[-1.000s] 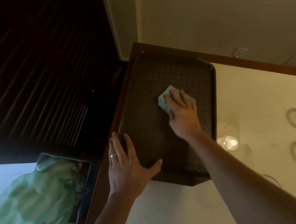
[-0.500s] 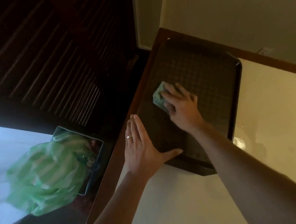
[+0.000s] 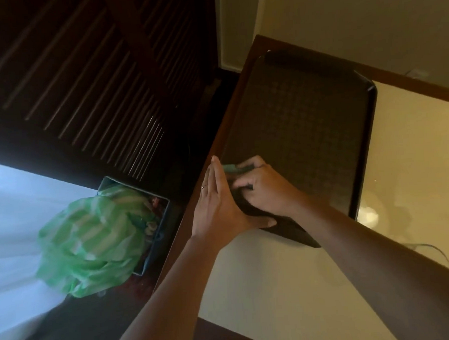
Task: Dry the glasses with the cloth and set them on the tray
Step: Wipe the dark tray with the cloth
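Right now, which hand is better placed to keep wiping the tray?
The right hand: it presses the cloth on the tray near its left rim. The left hand lies flat on the tray's near corner, steadying it, and holds nothing.

Cloth mostly hidden under right hand; only a teal edge shows. Tray near corner covered by left hand. Bin contents blurred, obscured by green bag.
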Available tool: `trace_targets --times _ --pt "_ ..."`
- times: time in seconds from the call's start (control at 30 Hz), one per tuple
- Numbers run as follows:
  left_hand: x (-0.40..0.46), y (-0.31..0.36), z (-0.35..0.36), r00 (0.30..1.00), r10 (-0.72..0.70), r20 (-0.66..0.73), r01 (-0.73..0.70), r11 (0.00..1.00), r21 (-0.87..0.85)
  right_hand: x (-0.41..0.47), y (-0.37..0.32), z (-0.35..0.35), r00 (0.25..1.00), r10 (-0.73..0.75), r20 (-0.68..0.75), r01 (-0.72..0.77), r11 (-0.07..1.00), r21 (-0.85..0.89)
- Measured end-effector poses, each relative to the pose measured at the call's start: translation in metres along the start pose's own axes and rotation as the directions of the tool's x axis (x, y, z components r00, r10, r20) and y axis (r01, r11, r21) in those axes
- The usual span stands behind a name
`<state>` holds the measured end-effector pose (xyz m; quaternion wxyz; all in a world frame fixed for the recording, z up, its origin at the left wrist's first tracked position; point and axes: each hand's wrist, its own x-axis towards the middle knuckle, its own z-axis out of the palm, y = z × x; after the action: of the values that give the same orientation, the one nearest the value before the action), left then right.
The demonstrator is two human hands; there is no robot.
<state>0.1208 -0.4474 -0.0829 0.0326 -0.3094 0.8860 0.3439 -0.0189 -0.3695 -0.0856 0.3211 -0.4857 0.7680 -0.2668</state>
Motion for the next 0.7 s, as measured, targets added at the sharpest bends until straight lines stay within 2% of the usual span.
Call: trace_targets --times 0.1,0.17,0.2,0.23,0.3,0.33,0.37,0.4,0.5,0.53,0.57,0.6,0.63,0.7 --pt "0.000 0.000 -0.002 0.999 0.039 -0.005 -0.039 0.999 0.000 -0.021 -0.004 0.003 1.000 -0.007 -0.022 0.007 1.000 -0.001" --pt "0.000 0.002 -0.006 0.999 0.011 0.050 -0.013 0.999 0.046 -0.047 0.012 0.004 0.982 0.006 -0.190 -0.020 0.997 -0.071" --pt "0.000 0.004 -0.007 0.995 -0.017 0.094 0.010 0.997 0.079 -0.061 0.023 0.000 0.952 0.070 -0.297 -0.105 0.989 -0.101" --pt "0.000 0.005 -0.008 0.991 -0.042 0.130 0.026 0.992 0.125 -0.071 0.034 -0.009 0.901 0.179 -0.395 -0.238 0.966 -0.104" --pt "0.001 0.005 -0.008 0.985 -0.055 0.165 0.012 0.968 0.249 -0.075 0.051 -0.031 0.748 0.395 -0.533 -0.489 0.871 -0.040" --pt "0.001 0.005 -0.008 0.985 -0.045 0.167 -0.011 0.948 0.317 -0.068 0.053 -0.040 0.687 0.483 -0.543 -0.568 0.823 0.013" --pt "0.003 0.005 -0.008 0.987 -0.023 0.161 -0.041 0.924 0.380 -0.057 0.049 -0.043 0.658 0.534 -0.530 -0.596 0.800 0.067" --pt "0.006 0.006 -0.009 0.988 0.008 0.156 -0.076 0.897 0.435 -0.045 0.041 -0.042 0.681 0.533 -0.502 -0.573 0.815 0.088" --pt "0.017 0.012 -0.014 0.974 0.080 0.213 -0.180 0.843 0.507 -0.031 0.014 -0.019 0.913 0.257 -0.318 -0.279 0.960 -0.025" --pt "0.021 0.015 -0.016 0.966 0.079 0.247 -0.199 0.837 0.510 -0.038 0.016 -0.012 0.949 0.185 -0.254 -0.212 0.974 -0.082" --pt "0.023 0.018 -0.019 0.956 0.063 0.288 -0.211 0.827 0.521 -0.047 0.022 -0.013 0.955 0.164 -0.246 -0.201 0.971 -0.132" --pt "0.026 0.022 -0.023 0.945 0.042 0.325 -0.223 0.810 0.542 -0.054 0.035 -0.023 0.929 0.189 -0.319 -0.247 0.957 -0.151" --pt "0.028 0.026 -0.026 0.935 0.027 0.354 -0.239 0.787 0.569 -0.057 0.048 -0.035 0.868 0.259 -0.424 -0.342 0.930 -0.132" --pt "0.033 0.036 -0.031 0.921 0.016 0.390 -0.279 0.725 0.629 -0.048 0.069 -0.062 0.683 0.431 -0.589 -0.541 0.841 -0.011"
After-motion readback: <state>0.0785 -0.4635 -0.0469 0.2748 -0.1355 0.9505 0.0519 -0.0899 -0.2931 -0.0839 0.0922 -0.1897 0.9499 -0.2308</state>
